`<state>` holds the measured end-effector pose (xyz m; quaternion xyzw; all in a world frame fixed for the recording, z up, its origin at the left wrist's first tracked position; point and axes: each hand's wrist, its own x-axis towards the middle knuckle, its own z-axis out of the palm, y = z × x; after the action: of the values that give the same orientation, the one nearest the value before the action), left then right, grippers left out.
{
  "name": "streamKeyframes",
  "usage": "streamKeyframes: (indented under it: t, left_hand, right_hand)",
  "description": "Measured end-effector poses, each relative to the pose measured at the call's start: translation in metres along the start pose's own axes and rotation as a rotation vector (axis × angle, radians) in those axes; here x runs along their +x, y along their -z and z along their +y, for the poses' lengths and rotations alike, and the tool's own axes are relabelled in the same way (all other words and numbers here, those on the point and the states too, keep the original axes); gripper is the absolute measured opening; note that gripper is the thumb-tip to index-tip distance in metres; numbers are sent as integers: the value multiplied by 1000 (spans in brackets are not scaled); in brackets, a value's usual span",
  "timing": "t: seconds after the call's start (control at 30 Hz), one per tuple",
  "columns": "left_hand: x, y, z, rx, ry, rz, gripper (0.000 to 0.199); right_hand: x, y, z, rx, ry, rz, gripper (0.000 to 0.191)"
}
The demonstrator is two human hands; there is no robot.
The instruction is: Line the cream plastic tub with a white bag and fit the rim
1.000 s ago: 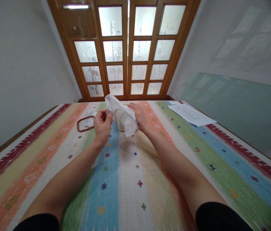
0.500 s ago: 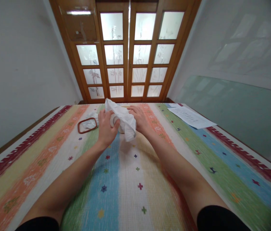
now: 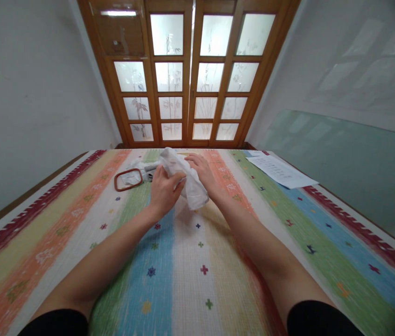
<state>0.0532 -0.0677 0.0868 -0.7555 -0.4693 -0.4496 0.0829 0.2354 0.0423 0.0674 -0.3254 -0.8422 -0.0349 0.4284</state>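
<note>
A piece of thin white cloth [image 3: 183, 175] is held up at a tilt above the far middle of the table. My left hand [image 3: 165, 189] is closed on its left side, with the thumb pointing right against the cloth. My right hand [image 3: 202, 172] grips the upper right edge, its fingertips partly hidden behind the cloth. Behind the cloth a pale yellowish rim [image 3: 188, 154] shows a little; I cannot tell what it belongs to. Left of my left hand lies a reddish-brown frame [image 3: 128, 189] with rounded corners, next to crumpled clear plastic [image 3: 137, 167].
A striped, patterned tablecloth [image 3: 190, 261] covers the table. Printed white sheets [image 3: 279, 170] lie at the far right. Beyond the table stand wooden doors [image 3: 188, 93] with frosted panes. A pale green panel [image 3: 341, 154] is along the right wall.
My left hand has moved right, its thumb now further across the cloth. The cloth has shifted right and its top is lower. Small grey-and-black items left of the hand are now visible.
</note>
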Motion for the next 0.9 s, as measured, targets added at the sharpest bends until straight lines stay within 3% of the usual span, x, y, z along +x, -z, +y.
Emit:
streamKeyframes:
  t: [0.1, 0.43, 0.53, 0.6, 0.73, 0.9]
  left_hand:
    - [1, 1, -2, -52, 28, 77, 16]
    - [5, 9, 5, -213, -57, 296, 17]
    - [6, 12, 5, -332, -85, 362, 21]
    - [6, 14, 5, -483, -31, 375, 28]
    - [10, 14, 5, -767, 255, 194, 39]
    - [16, 5, -4, -771, 495, -29, 35]
  right_hand:
    - [0, -2, 1, 0, -4, -10, 25]
    - [1, -2, 0, 20, -44, 0, 23]
    - [2, -1, 0, 39, -55, 33, 24]
    - [3, -1, -1, 41, -41, 45, 22]
    - [3, 1, -3, -16, 37, 27, 18]
    - [1, 2, -7, -116, 91, 21, 21]
